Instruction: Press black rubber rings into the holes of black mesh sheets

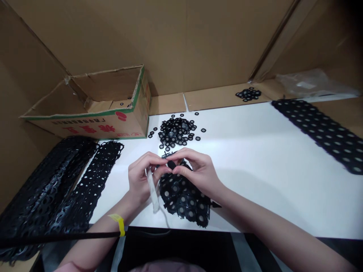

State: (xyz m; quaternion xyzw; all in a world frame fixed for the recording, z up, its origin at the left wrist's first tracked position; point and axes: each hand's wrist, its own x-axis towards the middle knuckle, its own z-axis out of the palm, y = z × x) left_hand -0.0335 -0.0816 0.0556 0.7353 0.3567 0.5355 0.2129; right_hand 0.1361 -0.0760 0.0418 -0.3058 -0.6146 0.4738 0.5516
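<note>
- Grip: the left hand (140,178) and the right hand (202,170) meet above the work; thumbs and fingertips of both pinch a small dark piece (171,164) between them; whether it is joined to the sheet below cannot be told, as the fingers cover part of it.
- Left hand, further: a white strip (153,192) hangs down from the palm side; its nature is unclear.
- Near sheet (184,200): black, lying below the hands near the front edge of the white table (255,151); pale-centred discs sit in it in rows; work on this sheet is judged unfinished.
- Ring pile (176,130): loose black rings heaped just beyond the hands, strays around the edge; judged to be work done.
- Lattice sheets (48,181): heaped at the left, with a narrow lattice (99,170) beside them; open holes show through the narrow one; both judged already stripped.
- Right sheet (320,132): discs in place across its visible length; judged not yet begun.
- Cardboard box (85,128): at the back left; a few rings show inside, the rest is hidden by its front wall.
- Small cluster (248,94): black rings or discs on cardboard at the back, near a clear bag (309,83); status undetermined.
</note>
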